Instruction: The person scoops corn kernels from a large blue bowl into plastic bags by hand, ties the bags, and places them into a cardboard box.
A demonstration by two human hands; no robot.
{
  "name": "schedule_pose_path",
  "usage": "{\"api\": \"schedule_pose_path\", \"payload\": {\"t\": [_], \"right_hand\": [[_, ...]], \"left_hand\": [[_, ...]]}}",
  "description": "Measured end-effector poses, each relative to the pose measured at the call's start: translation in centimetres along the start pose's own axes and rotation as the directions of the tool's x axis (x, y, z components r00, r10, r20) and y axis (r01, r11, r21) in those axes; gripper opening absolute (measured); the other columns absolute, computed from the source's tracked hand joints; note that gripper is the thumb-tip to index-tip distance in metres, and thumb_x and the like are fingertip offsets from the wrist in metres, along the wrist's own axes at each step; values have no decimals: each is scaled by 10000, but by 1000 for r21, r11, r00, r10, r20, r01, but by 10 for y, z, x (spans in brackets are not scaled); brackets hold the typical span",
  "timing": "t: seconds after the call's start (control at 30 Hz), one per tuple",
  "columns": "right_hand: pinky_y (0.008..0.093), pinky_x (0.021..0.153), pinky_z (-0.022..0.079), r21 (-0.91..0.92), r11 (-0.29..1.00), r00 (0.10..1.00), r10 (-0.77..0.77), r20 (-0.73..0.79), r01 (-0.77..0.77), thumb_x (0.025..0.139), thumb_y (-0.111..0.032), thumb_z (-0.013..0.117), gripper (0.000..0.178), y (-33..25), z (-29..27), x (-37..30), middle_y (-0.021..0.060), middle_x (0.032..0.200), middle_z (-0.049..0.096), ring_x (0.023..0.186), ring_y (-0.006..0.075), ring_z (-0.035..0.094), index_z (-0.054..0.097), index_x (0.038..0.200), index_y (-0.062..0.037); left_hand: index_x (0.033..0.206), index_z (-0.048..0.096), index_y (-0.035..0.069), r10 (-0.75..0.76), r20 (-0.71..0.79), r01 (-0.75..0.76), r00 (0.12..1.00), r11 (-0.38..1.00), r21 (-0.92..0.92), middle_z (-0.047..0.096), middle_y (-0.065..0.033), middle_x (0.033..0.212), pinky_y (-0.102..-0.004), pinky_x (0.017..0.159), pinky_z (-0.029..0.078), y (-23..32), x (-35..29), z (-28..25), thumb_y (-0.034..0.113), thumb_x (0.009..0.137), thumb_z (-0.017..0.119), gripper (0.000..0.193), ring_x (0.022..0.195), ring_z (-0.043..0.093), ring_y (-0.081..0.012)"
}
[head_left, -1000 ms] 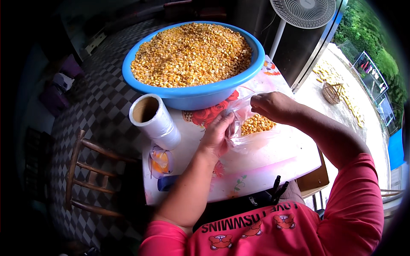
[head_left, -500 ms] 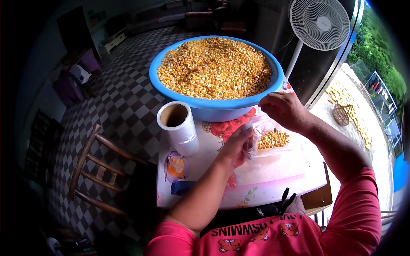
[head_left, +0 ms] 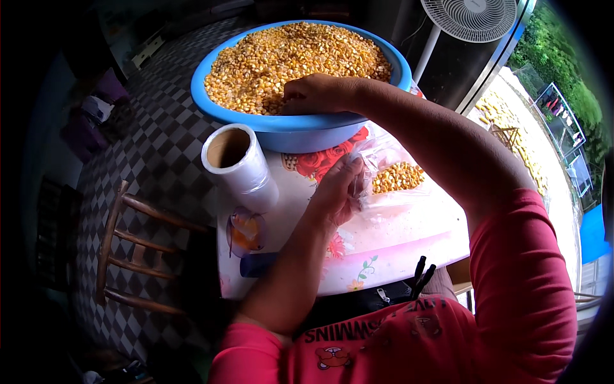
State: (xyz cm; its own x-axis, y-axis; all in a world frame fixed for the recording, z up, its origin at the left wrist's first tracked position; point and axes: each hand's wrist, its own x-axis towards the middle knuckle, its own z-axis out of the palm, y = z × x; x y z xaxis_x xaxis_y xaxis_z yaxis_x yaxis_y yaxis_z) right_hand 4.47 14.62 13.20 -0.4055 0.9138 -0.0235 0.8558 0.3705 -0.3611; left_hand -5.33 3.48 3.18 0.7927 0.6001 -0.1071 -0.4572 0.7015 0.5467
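A wide blue basin (head_left: 199,96) heaped with yellow corn kernels (head_left: 291,54) stands at the far side of the table. My right hand (head_left: 320,94) is over the basin's near rim, its fingers curled down into the kernels; the fingertips are partly hidden. Below it, my left hand (head_left: 337,192) is closed on the gathered mouth of a clear plastic bag (head_left: 374,157). This bag lies on its side on the table, with a small heap of corn kernels (head_left: 400,178) inside.
A white roll of plastic bags (head_left: 246,173) stands upright left of the basin. Beside it lie a small orange-and-clear packet (head_left: 246,232) and a dark blue item (head_left: 257,264) on the flowered tablecloth (head_left: 403,246). A wooden chair (head_left: 137,253) is at left; a white fan (head_left: 470,16) stands behind.
My right hand has moved left and away from me, from above the bag into the basin's corn. My left hand stays on the bag. The whole view has shifted slightly.
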Motion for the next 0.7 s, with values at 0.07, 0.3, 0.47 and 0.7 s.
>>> {"api": "schedule_pose_path", "payload": {"t": [0.07, 0.3, 0.47, 0.7], "right_hand": [[395, 807, 466, 21, 999, 997, 22, 78, -24, 836, -427, 562, 403, -3, -4, -6, 170, 969, 641, 907, 299, 612, 622, 1028, -78], [381, 712, 487, -65, 993, 982, -104, -158, 94, 833, -328, 593, 288, 6, -6, -13, 156, 806, 646, 754, 304, 628, 646, 922, -60], [352, 636, 488, -11, 993, 878, -108, -467, 117, 863, -287, 595, 249, 19, -21, -43, 155, 729, 622, 664, 293, 621, 631, 906, -44], [275, 604, 450, 145, 988, 909, 6, -418, 60, 900, -179, 555, 163, 2, -18, -127, 62, 708, 576, 645, 128, 552, 563, 873, -19]], "left_hand": [[1154, 485, 79, 12, -64, -13, 998, 1000, -2, 570, -9, 883, -234, 631, 505, 2, -5, 7, 201, 902, 534, 284, 721, 563, -80], [1157, 491, 85, 14, 17, -14, 1000, 1000, 10, 569, -7, 887, -236, 612, 484, -1, -1, -3, 210, 911, 520, 277, 728, 562, -85], [1119, 489, 87, 9, 5, -9, 1000, 1000, 25, 536, 5, 819, -234, 581, 483, -4, 6, -13, 190, 923, 494, 221, 663, 537, -79], [1071, 508, 94, 29, 20, -29, 999, 999, -14, 537, 5, 757, -234, 563, 484, -12, 12, -28, 178, 921, 500, 172, 664, 546, -79]]}}
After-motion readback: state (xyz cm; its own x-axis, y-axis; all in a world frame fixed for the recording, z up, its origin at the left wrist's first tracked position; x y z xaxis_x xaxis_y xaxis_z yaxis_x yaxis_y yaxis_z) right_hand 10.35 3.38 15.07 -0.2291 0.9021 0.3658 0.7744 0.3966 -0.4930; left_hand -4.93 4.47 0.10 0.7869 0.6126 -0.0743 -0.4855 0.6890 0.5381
